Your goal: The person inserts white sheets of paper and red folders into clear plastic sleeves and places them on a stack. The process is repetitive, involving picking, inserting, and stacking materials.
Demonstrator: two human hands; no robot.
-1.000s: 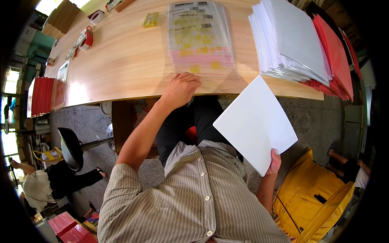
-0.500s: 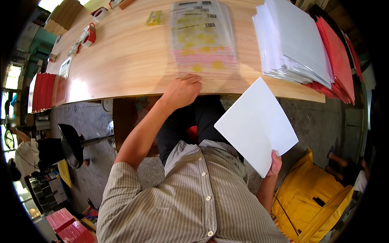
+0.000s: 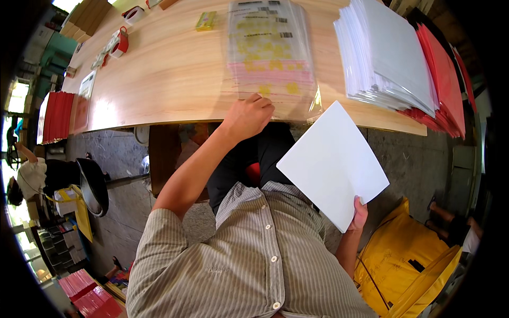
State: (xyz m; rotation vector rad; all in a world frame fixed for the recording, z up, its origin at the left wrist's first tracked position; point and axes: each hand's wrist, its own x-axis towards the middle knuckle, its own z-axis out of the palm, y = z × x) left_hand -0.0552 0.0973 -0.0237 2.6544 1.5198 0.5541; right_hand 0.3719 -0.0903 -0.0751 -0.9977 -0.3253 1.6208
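Note:
My left hand (image 3: 249,117) is at the table's near edge with its fingers pinched together on the near end of the top clear plastic bag. That bag belongs to a stack of flat clear plastic bags (image 3: 275,47) with yellow and pink printing and black barcode labels. The bag's right near corner lifts and glints. My right hand (image 3: 360,213) grips the lower right corner of a flat white pad of paper (image 3: 334,164), thumb on top and the other fingers hidden beneath. The pad is held out in front of the table, right of my lap.
White packets in clear sleeves (image 3: 387,53) are piled at the right, beside red packets (image 3: 440,79). A small yellow packet (image 3: 206,21), tape dispensers (image 3: 119,43) and a red stack (image 3: 55,117) lie farther left. A yellow sack (image 3: 408,254) stands by my right arm.
My left hand has shifted slightly right, and the top bag's near end has come toward me with its right corner raised. The right hand and white pad have hardly moved.

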